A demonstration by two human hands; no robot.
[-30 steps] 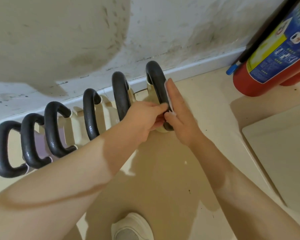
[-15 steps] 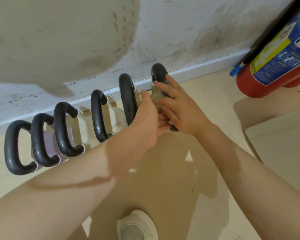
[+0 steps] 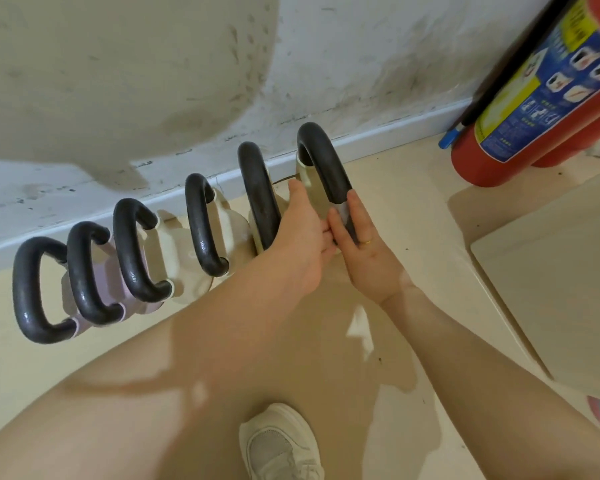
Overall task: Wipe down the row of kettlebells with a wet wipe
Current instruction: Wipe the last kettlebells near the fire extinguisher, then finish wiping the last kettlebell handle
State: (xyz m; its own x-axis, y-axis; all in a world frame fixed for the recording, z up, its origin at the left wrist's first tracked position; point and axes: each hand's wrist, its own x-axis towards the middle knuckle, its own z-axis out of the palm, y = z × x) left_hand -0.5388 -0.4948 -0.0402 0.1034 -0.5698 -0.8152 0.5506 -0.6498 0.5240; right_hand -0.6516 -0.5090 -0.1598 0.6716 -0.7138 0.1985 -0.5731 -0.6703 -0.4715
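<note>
Six kettlebells [image 3: 201,233] line the wall, black pebbled loop handles on cream and lilac bodies. At the rightmost handle [image 3: 323,164], the right hand [image 3: 368,251] presses a white wet wipe [image 3: 343,211] under flat fingers; the left hand [image 3: 302,237] rests half-curled beside it.
</note>
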